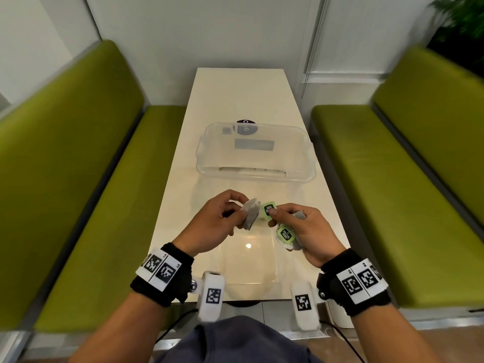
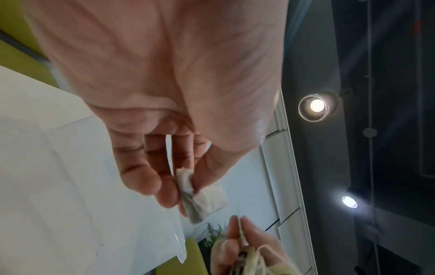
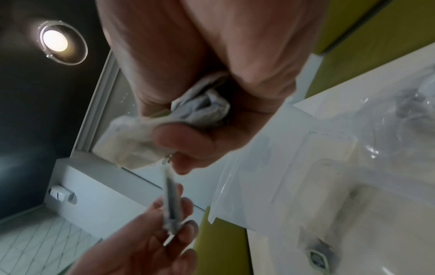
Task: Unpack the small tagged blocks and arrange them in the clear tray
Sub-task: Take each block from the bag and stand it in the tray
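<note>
The blocks are small grey-white sachets with green tags on strings. My left hand [image 1: 242, 209] pinches one sachet [image 1: 250, 214] between thumb and fingers, above the table's near half. In the left wrist view the left hand [image 2: 186, 184] holds that sachet [image 2: 207, 199] by its top corner. My right hand [image 1: 273, 213] pinches the sachet's green tag [image 1: 269, 209] right beside it. Its curled fingers also hold a bundle of further sachets [image 3: 200, 106] in the palm, with a second green tag [image 1: 285, 234] hanging out. The clear tray [image 1: 251, 176] stands beyond both hands, apparently without sachets.
A clear plastic bag [image 1: 248, 258] lies flat on the cream table [image 1: 235, 95] under my hands. Green benches [image 1: 86, 179] run along both sides. A dark round sticker [image 1: 246, 121] sits behind the tray.
</note>
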The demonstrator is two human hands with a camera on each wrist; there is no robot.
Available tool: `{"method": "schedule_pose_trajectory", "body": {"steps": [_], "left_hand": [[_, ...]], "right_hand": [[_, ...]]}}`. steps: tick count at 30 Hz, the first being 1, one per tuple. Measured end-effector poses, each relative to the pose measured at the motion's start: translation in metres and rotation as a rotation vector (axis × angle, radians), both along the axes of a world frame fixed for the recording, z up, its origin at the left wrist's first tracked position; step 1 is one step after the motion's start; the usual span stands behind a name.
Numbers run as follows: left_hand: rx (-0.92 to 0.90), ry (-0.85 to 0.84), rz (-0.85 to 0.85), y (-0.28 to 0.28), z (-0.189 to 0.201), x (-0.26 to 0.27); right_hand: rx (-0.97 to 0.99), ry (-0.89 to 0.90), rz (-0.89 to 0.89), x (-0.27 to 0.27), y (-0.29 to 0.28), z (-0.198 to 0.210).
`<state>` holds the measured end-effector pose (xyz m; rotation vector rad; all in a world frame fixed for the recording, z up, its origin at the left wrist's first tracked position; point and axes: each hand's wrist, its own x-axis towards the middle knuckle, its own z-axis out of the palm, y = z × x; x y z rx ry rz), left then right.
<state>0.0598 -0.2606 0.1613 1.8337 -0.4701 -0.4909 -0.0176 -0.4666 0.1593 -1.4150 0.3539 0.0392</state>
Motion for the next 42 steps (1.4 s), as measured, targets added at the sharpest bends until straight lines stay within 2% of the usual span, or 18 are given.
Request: {"method": "schedule_pose_trajectory", "body": {"steps": [5,10,14,20,30,36,42], "left_hand": [[0.009,-0.006,0.065,-0.003,-0.005,-0.001],[-0.057,0.039,0.06,-0.009,-0.004,-0.005],[-0.163,0.117,0.049,-0.012,-0.003,-0.005],[-0.184,0.14,-0.023,-0.012,-0.003,-0.006],[-0.197,0.166,-0.024,-0.01,-0.003,-0.005],[-0.169,0.055,-0.027,-0.006,0.0,-0.002],[0.012,-0.179,-0.121,-0.002,0.006,0.002]], "right_hand": [[0.102,0.015,0.05,0.001,0.002,0.006],[-0.039,0.013,0.02,0.004,0.01,0.005],[-0.038,0.026,-0.075,0.006,0.015,0.003],[-0.024,-0.002,-0.165,0.009,0.019,0.002],[-0.042,0.038,-0.119,0.011,0.019,-0.003],[-0.049,0.023,-0.036,0.01,0.017,-0.004],[-0.028,0.02,0.082,0.01,0.012,-0.006]]}}
